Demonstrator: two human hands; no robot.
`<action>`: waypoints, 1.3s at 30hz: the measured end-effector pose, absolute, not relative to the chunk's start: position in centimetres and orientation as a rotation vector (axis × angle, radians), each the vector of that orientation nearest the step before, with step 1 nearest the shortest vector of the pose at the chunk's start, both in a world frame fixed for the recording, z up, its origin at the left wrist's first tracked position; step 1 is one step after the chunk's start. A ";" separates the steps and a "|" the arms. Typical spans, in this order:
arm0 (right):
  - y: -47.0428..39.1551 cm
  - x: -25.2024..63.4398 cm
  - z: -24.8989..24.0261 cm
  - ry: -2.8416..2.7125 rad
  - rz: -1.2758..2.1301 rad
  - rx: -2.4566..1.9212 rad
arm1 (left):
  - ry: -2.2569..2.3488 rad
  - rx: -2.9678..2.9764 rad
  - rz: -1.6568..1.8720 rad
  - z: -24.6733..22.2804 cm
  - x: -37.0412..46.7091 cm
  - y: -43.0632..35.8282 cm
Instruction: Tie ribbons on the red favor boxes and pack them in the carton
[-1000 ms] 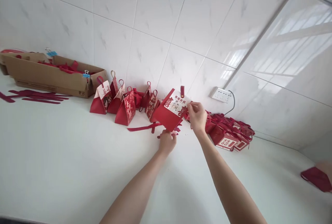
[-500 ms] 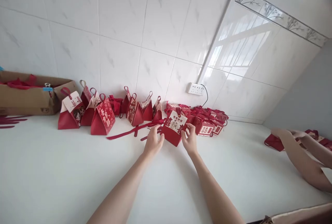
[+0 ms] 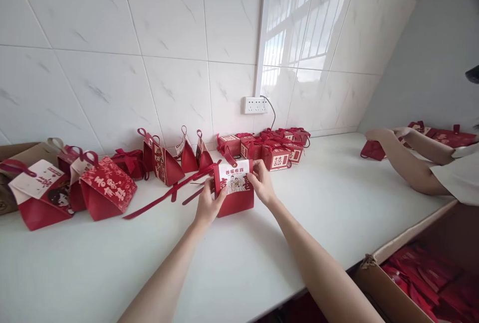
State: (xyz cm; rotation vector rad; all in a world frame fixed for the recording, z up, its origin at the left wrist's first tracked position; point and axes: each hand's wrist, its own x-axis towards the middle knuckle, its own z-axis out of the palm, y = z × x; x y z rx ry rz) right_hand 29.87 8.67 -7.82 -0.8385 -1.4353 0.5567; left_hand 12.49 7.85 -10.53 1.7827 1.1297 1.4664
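Observation:
Between my two hands stands a red gift box [image 3: 235, 201] with a white printed flap that shows a couple and red characters. My left hand [image 3: 210, 202] grips its left edge, thumb on the front. At the upper right side, my right hand [image 3: 262, 181] holds the box with thumb and bent fingers; the fingertips behind it are hidden. Loose red ribbons [image 3: 160, 198] lie on the white table just left of the box. Behind it sits a cluster of small red boxes [image 3: 275, 157] tied with ribbon.
Several tent-shaped gift boxes [image 3: 108, 191] with loop handles line the left. A cardboard box [image 3: 389, 283] of red pieces stands at the table's near right edge. Farther right, another person's hands [image 3: 381, 136] hold a red item. A power socket [image 3: 255, 105] is on the tiled wall.
The view has swung right and down, bringing the near-right cardboard box into sight. The gift box now faces me more squarely, still held by both hands.

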 end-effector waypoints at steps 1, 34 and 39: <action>8.6 29.8 -7.7 -1.432 0.550 -0.854 | 1.140 1.790 1.467 -10.4 12.5 7.8; 6.0 30.6 -4.5 -1.544 0.104 -0.982 | 1.053 1.890 1.375 -9.8 14.7 6.0; 6.1 30.8 -4.5 -1.534 0.215 -0.962 | 1.063 1.891 1.379 -9.7 14.7 6.0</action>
